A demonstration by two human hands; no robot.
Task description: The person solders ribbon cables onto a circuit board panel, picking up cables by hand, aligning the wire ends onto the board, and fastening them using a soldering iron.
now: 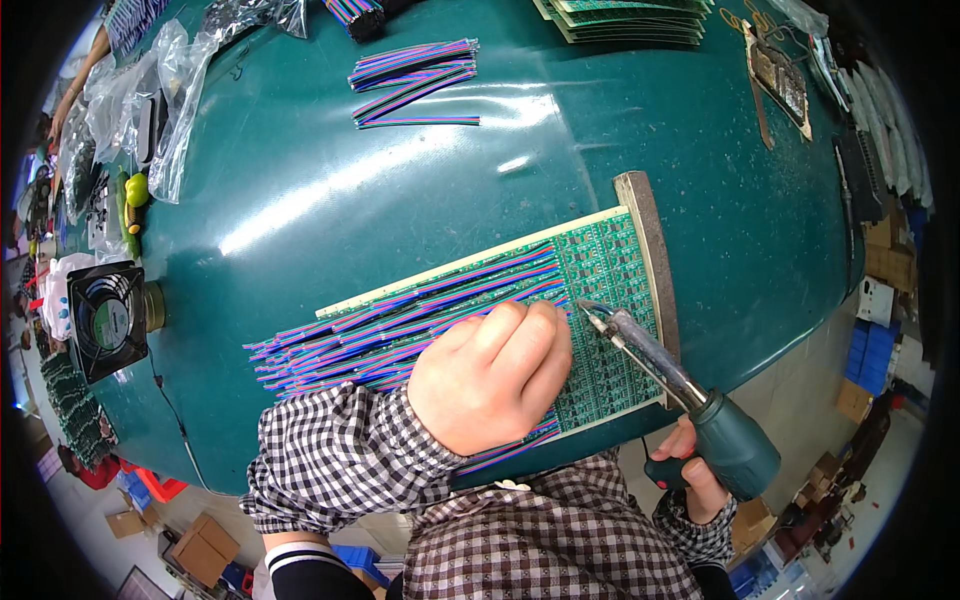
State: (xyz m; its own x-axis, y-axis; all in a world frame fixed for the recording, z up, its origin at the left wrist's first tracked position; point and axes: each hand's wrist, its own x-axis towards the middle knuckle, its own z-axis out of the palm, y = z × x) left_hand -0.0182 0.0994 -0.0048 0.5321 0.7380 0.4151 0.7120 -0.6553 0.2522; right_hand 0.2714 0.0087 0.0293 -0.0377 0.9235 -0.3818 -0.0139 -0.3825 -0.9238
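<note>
A green circuit board panel (pixel 607 370) lies slanted on the table in front of me. Multicoloured flat ribbon wires (pixel 400 311) run in rows from its middle out past its left end. My left hand (pixel 490 375) rests over these wires, fingers curled and pinching a ribbon wire at the board; the fingertips are mostly hidden. In my right hand (pixel 697 478) is a dark green soldering gun (pixel 735 440), gripped by its handle. Its bent tip touches or hovers just over the board beside my left fingers; I cannot tell which.
A brownish bar (pixel 650 270) lies along the panel's right end. Loose ribbon wires (pixel 415 80) and stacked boards (pixel 630 20) lie at the far side. A square fan (pixel 107 322) stands at the left, near plastic bags (pixel 150 90). A worn tool holder (pixel 778 80) is at far right.
</note>
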